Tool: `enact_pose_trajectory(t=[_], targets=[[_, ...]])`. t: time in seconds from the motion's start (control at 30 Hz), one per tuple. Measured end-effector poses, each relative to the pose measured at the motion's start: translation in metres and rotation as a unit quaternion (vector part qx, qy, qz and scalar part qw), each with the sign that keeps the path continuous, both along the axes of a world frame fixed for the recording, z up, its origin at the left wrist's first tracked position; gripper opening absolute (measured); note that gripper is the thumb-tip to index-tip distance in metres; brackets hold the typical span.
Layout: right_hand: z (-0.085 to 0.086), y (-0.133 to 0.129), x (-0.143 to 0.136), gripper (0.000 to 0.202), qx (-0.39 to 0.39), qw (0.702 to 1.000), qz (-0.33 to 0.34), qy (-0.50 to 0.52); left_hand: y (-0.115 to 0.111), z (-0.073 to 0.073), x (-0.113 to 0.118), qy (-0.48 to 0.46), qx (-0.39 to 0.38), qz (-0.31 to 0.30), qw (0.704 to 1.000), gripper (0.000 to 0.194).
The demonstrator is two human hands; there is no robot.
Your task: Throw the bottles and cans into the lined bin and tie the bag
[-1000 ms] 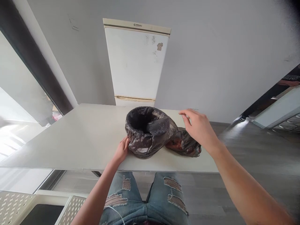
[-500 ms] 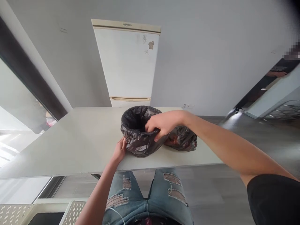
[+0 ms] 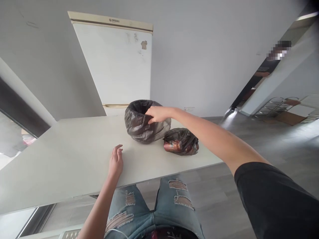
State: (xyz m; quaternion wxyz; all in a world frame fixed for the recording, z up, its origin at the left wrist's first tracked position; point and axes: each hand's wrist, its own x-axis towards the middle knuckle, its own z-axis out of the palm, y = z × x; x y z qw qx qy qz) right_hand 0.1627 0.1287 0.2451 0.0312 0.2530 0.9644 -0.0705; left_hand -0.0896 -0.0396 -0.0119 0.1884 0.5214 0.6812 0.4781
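Note:
A bin lined with a black plastic bag stands near the far edge of the white table. My right hand grips its rim at the right, thumb outside and the other fingers partly hidden inside. My left hand rests over the table, left of and nearer than the bin, holding nothing, its fingers loosely apart. Right of the bin, below my right forearm, lies a dark, see-through plastic bag with reddish items in it, not touched by my left hand.
Behind the table a white fridge stands against the grey wall. The table's front edge runs just above my knees. At the right are a doorway with a person partly in view and a metal rack on the floor.
My left hand has let go of the bin and moved back toward the left. The bin has shifted away toward the far edge with my right hand, apart from the filled bag. The view has turned right.

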Motion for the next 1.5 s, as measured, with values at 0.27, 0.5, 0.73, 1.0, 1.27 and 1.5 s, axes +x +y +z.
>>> enact_pose_trajectory(t=[0.27,0.5,0.73,1.0,1.27,1.5], targets=[[-0.007,0.089,0.063,0.03,0.06,0.988,-0.139,-0.03,0.002,-0.003,-0.002,0.017,0.011,-0.011,1.0,0.051],[-0.012,0.108,0.125,0.027,0.083,0.969,-0.227,-0.058,0.003,-0.002,-0.001,0.039,0.017,-0.015,0.999,0.046],[-0.023,0.048,0.161,0.074,0.129,0.948,-0.224,0.184,0.004,-0.003,-0.002,0.081,0.015,-0.025,0.996,0.026],[-0.14,-0.063,0.23,0.04,0.17,0.774,-0.49,0.364,0.004,0.001,0.002,0.098,0.01,-0.021,0.995,0.026],[-0.231,-0.097,0.199,0.036,-0.131,0.761,-0.512,0.376,-0.012,0.009,0.01,0.03,-0.077,-0.29,0.953,0.044],[-0.224,-0.083,0.081,0.022,-0.275,0.8,-0.325,0.422,0.021,0.002,0.009,-0.062,0.011,-0.204,0.977,0.077]])
